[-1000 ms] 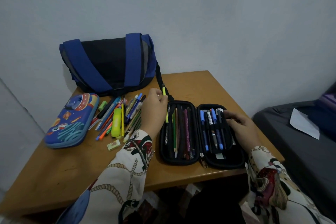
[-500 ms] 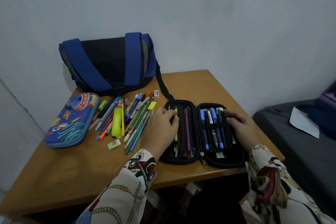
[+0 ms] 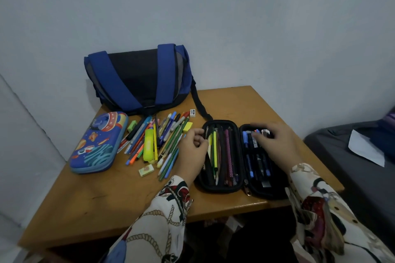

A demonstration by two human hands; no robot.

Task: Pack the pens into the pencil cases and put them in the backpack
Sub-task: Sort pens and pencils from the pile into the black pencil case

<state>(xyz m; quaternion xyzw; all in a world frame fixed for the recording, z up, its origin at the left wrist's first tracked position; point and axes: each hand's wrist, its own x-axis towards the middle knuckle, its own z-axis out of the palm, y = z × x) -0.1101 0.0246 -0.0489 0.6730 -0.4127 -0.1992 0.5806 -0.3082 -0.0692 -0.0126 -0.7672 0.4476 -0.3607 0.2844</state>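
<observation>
A black pencil case (image 3: 222, 190) lies open flat on the wooden table (image 3: 96, 209), with pencils in its left half and pens in its right half. My left hand (image 3: 192, 149) is at the left half's edge, its curled fingers on the upper end of a yellow pencil (image 3: 215, 156) that lies in the case. My right hand (image 3: 275, 143) rests over the right half, fingertips touching the pen caps. A heap of loose pens (image 3: 162, 139) lies left of the case. A shut blue rocket-print pencil case (image 3: 98, 143) sits further left. The blue backpack (image 3: 139, 83) stands at the back.
A yellow highlighter (image 3: 148, 147) and small erasers (image 3: 146, 171) lie among the loose pens. The backpack's strap (image 3: 199, 104) trails toward the black case. Walls close the table's back and left. A dark bed with a white paper (image 3: 365, 149) is at the right.
My left hand carried the yellow pencil from above the pen heap down into the case's left half. My right hand shifted from the case's right edge up onto the pen caps.
</observation>
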